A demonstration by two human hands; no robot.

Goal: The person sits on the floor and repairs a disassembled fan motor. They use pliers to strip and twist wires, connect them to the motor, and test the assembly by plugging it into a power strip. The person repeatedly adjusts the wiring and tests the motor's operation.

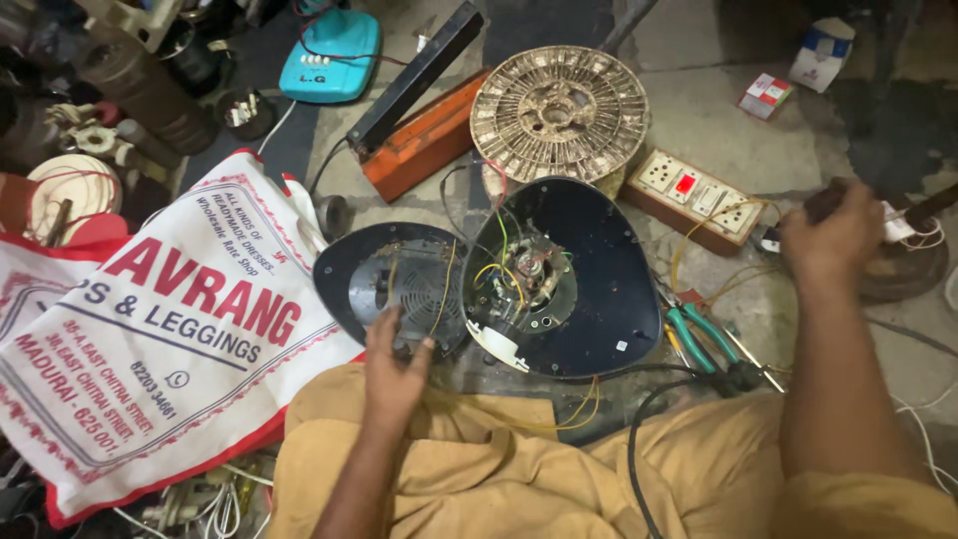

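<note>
We've got the fan base (589, 289) opened up, motor wiring (504, 269) exposed, nothing reassembled yet; left hand (394, 369) rests spread-fingered on the bottom cover (399, 274), right hand (833, 245) is closed round a dark tool handle (820, 203).

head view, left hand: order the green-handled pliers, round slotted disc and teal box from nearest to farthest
From the left hand:
1. Green-handled pliers, on the floor to its right, beside the open black casing.
2. Round slotted disc, beyond the casing, up and right.
3. Teal box, at the top, past the orange tray.
</note>
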